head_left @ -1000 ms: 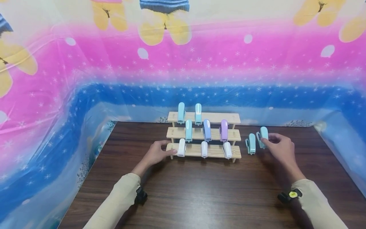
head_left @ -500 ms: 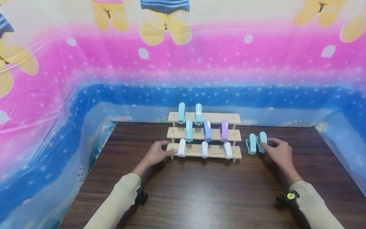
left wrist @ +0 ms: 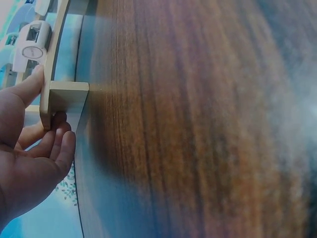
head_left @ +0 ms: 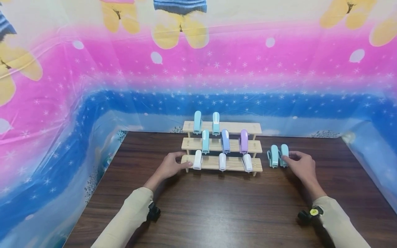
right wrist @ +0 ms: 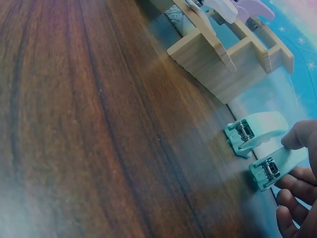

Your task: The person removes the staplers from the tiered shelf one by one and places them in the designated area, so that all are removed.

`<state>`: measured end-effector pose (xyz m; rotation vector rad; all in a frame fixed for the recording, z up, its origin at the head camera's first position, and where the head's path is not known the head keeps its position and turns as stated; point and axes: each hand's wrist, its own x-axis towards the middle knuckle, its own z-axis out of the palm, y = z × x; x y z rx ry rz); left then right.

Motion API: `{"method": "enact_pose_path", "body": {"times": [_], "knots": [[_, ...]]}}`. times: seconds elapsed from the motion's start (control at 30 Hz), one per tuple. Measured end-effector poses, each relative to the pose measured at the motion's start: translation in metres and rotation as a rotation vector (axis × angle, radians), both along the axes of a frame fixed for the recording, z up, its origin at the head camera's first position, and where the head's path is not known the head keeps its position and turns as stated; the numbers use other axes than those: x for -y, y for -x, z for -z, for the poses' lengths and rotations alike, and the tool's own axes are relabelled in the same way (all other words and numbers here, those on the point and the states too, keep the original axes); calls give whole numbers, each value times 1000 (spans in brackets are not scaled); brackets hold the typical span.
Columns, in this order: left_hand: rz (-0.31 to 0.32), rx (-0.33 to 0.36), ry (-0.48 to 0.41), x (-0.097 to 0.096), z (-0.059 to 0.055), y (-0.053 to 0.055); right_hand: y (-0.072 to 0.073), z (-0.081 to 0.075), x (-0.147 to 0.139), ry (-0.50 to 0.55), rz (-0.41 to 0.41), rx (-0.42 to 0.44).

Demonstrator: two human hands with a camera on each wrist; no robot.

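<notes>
My right hand (head_left: 304, 167) pinches a mint-green mini stapler (head_left: 284, 153) between thumb and fingers, at table level right of the wooden rack. Close on its left stands a second mint stapler (right wrist: 265, 128), a narrow gap between them in the right wrist view. My left hand (head_left: 169, 165) grips the left end of the rack's lowest shelf (head_left: 212, 162), thumb on the plank and fingers beneath it in the left wrist view. That shelf bears white staplers (head_left: 197, 160). On the middle shelf are a mint, a blue (head_left: 225, 141) and a purple stapler (head_left: 244, 141).
The top shelf (head_left: 238, 127) carries two light-blue staplers (head_left: 197, 122) toward its left. A dark wood-grain table (head_left: 217, 206) lies under everything. Behind it hangs a patterned pink and blue cloth (head_left: 186, 82), which also runs along both sides.
My right hand has brought its mint stapler left and slightly toward me, lining it up beside the other mint stapler. The left hand keeps its grip on the shelf.
</notes>
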<state>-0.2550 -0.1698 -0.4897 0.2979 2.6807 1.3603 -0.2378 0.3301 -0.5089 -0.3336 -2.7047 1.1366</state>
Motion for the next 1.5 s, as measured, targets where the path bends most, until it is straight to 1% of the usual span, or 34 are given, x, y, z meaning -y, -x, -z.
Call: {"method": "enact_pose_path", "body": {"times": [0.4,0.53,0.6,0.7,0.93,1.07,1.2,1.33,1.5], "knots": [[-14,14,9,1,-2,0,-1,4,0,-2,-5,-6],[-15,10,16,1,-3,0,-2,0,-2,-10,-11,4],[-16,12,18,1,-3,0,-3,-4,-3,-12,-11,-9],[-23,25,16,1,-3,0,-3,-14,-4,-17,-13,-50],[-13,25,14,1,-3,1,-4,-42,5,-49,-49,-136],[-8,28,12,1,-2,1,-3,-57,15,-69,-73,-161],[2,23,9,0,-2,0,-5,-70,27,-49,-111,-171],[-1,23,3,-1,-3,-1,-6,-79,42,-37,-153,-200],[0,21,-3,-1,-3,-1,-5,-90,61,-15,-173,-230]]}}
